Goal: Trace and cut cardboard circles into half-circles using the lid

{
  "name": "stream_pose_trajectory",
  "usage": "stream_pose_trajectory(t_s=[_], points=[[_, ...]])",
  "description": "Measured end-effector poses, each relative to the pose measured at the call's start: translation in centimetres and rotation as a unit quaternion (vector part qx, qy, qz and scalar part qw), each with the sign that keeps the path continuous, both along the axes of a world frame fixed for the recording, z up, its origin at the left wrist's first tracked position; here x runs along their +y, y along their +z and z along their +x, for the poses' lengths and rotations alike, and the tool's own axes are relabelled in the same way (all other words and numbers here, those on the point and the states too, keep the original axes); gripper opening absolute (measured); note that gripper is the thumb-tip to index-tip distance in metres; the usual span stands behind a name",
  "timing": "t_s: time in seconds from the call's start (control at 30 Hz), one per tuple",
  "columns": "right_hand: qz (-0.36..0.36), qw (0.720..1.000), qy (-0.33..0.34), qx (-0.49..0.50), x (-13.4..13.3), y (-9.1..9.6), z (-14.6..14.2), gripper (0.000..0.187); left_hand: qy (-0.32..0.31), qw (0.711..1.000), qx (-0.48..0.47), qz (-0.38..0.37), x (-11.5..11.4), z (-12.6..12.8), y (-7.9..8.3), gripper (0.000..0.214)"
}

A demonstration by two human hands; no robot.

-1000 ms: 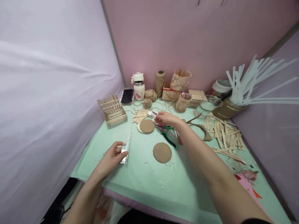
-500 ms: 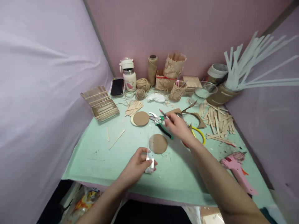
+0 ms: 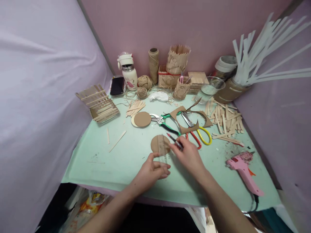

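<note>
A clear ruler (image 3: 162, 149) lies across a brown cardboard disc (image 3: 155, 144) near the middle of the table. My left hand (image 3: 152, 170) grips the ruler's near end, fingers closed over it. To the right, my right hand (image 3: 190, 158) is closed around a dark pen with a reddish end (image 3: 174, 139). Its fingertips come up to the disc's right edge; whether they touch the ruler I cannot tell. Just beyond sit green-handled pruning shears (image 3: 167, 127) and scissors with red and yellow handles (image 3: 204, 136). A cut-out cardboard scrap (image 3: 177, 113) partly covers the scissors.
Two stacked discs (image 3: 143, 119) lie further left. A pink glue gun (image 3: 245, 173) rests at the right, below a heap of wooden sticks (image 3: 225, 119). Along the back stand a bottle (image 3: 130, 77), twine balls (image 3: 145, 82), a stick-covered cup (image 3: 182, 89) and a clear bowl (image 3: 210, 90).
The ruler has come down flat across the disc under my left hand. My right hand has moved back from the shears and scrap toward the disc, pen still held. The view has shifted slightly.
</note>
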State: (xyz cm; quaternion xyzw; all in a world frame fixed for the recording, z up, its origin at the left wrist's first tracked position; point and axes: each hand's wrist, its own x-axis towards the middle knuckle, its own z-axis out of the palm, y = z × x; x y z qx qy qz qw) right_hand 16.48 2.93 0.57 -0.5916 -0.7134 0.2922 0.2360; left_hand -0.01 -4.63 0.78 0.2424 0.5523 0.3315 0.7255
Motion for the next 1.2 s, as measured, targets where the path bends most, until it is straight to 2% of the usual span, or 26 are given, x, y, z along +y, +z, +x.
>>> stream_pose_trajectory(t_s=[0.13, 0.3, 0.4, 0.5, 0.57, 0.67, 0.73, 0.87, 0.97, 1.03, 1.1, 1.2], points=[[-0.028, 0.997, 0.020, 0.068, -4.0, -1.5, -0.1, 0.023, -0.033, 0.999, 0.039, 0.002, -0.6, -0.7, 0.7, 0.072], [0.018, 0.992, 0.024, 0.121, -6.0, -2.1, -0.7, 0.010, -0.025, 0.999, 0.025, 0.034, -1.1, -0.8, 0.9, 0.075], [0.015, 0.990, 0.057, 0.129, -6.2, -1.9, -1.3, 0.024, -0.027, 0.997, 0.020, 0.065, -1.3, -0.5, 1.1, 0.074], [0.001, 0.993, 0.066, 0.098, -6.2, -1.7, -1.6, 0.034, -0.089, 0.988, 0.069, 0.110, -1.9, -0.6, 1.9, 0.072], [-0.008, 0.995, 0.069, 0.070, -6.1, -1.7, -1.8, 0.035, -0.156, 0.967, 0.139, 0.144, -2.2, -1.2, 2.6, 0.067], [-0.021, 0.996, 0.077, 0.049, -5.9, -1.6, -1.8, 0.035, -0.249, 0.906, 0.286, 0.187, -2.2, -2.7, 3.5, 0.055], [-0.012, 0.994, 0.071, 0.088, -5.8, -1.6, -1.8, 0.031, -0.279, 0.853, 0.383, 0.220, -1.5, -3.9, 3.9, 0.048], [0.014, 0.981, -0.014, 0.192, -5.6, -1.5, -1.4, 0.025, -0.246, 0.742, 0.533, 0.323, 1.1, -4.8, 3.8, 0.035], [-0.029, 0.969, -0.084, 0.229, -5.1, -1.3, -0.7, 0.038, -0.286, 0.640, 0.568, 0.430, 2.6, -3.7, 2.6, 0.037], [-0.053, 0.957, -0.107, 0.263, -4.6, -1.1, -0.2, 0.046, -0.327, 0.577, 0.582, 0.469, 3.0, -2.7, 1.5, 0.041], [-0.066, 0.947, -0.105, 0.297, -4.1, -0.7, 0.2, 0.042, -0.356, 0.535, 0.602, 0.475, 3.2, -1.8, 0.5, 0.043], [-0.085, 0.923, -0.094, 0.363, -3.4, -0.2, 0.5, 0.029, -0.388, 0.489, 0.624, 0.470, 3.3, -1.1, -0.4, 0.046]])
